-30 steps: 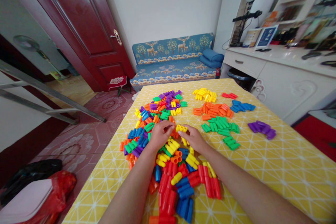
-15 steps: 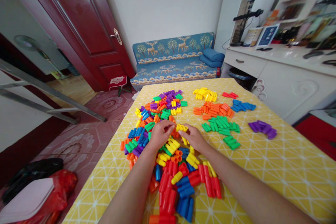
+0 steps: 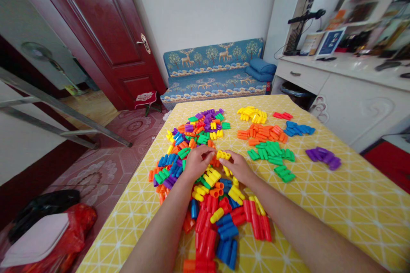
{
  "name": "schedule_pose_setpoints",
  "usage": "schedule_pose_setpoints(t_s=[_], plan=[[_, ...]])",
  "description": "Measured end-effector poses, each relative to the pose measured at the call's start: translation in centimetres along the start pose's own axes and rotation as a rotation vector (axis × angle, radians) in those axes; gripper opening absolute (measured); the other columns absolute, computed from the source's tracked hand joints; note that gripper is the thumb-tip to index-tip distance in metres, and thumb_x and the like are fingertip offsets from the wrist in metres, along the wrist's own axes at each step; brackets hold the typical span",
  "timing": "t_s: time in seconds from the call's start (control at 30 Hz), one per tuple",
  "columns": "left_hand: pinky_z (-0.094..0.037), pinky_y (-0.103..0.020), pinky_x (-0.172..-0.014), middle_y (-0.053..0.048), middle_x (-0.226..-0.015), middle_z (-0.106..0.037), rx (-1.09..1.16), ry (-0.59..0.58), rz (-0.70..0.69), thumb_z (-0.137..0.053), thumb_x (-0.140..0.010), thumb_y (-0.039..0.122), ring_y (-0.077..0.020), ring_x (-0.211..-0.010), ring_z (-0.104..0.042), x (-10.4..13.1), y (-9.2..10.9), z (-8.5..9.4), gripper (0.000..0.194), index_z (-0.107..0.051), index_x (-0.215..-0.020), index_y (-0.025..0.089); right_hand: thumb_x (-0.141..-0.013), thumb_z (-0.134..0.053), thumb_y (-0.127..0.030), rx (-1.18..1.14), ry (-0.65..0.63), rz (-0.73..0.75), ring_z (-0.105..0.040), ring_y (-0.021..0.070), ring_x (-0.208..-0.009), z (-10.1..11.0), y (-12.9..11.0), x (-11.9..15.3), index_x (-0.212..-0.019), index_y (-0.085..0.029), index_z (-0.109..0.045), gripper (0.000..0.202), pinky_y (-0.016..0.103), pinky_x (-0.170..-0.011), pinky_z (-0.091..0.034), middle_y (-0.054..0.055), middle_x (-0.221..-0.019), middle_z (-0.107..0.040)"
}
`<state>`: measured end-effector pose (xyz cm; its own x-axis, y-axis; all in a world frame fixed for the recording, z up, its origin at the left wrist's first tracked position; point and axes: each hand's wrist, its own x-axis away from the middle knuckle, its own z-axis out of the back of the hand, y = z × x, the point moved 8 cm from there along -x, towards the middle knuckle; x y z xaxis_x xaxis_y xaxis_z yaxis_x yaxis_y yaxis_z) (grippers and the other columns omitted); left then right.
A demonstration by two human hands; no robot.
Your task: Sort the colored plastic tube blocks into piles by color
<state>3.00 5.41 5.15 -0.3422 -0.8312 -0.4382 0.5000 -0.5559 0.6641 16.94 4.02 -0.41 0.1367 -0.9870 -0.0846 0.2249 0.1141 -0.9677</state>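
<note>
My right hand [image 3: 237, 167] pinches a yellow plastic toy block [image 3: 223, 155] made of joined tubes, its round openings facing me. Beside it, my left hand [image 3: 199, 163] has thumb and fingers drawn together just left of the block. Whether anything sits between those fingertips is hidden. Both hands are over a mixed heap of tube blocks in several colours. Yellow blocks [image 3: 212, 176] lie just below the hands, and red blocks [image 3: 205, 232] and blue blocks [image 3: 227, 252] lie nearer to me between my forearms.
Single-colour groups lie on the right of the yellow tablecloth [image 3: 323, 209]: yellow [image 3: 253, 114], orange [image 3: 262, 133], green [image 3: 273, 152], blue [image 3: 298, 128], red [image 3: 282, 115] and purple [image 3: 323, 158]. A blue patterned sofa [image 3: 211, 81] stands beyond the table, and a white dresser [image 3: 358, 102] at the right.
The whole view has shifted slightly. My hands and the yellow block stay almost in the same place over the heap.
</note>
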Motion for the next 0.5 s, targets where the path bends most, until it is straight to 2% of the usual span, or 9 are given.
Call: schedule_pose_setpoints(t_s=[0.23, 0.5], plan=[[-0.049, -0.026, -0.069, -0.005, -0.086, -0.071, 0.008, 0.004, -0.003, -0.056, -0.087, 0.024, -0.0161, -0.076, -0.064, 0.01, -0.07, -0.02, 0.018, -0.072, -0.093, 0.02, -0.08, -0.058, -0.038, -0.008, -0.008, 0.002, -0.061, 0.016, -0.061, -0.11, 0.0, -0.03, -0.112, -0.015, -0.061, 0.039, 0.026, -0.056, -0.046, 0.0, -0.07, -0.066], [-0.048, -0.026, -0.071, -0.003, -0.086, -0.071, -0.014, -0.008, -0.003, -0.056, -0.086, 0.022, -0.0159, -0.078, -0.064, -0.24, -0.1, -0.05, 0.016, -0.072, -0.091, 0.02, -0.08, -0.057, -0.037, 0.001, 0.005, 0.032, -0.061, 0.0167, -0.067, -0.08, -0.02, -0.08, -0.109, -0.013, -0.063, 0.038, 0.027, -0.061, -0.047, 0.003, -0.078, -0.067]])
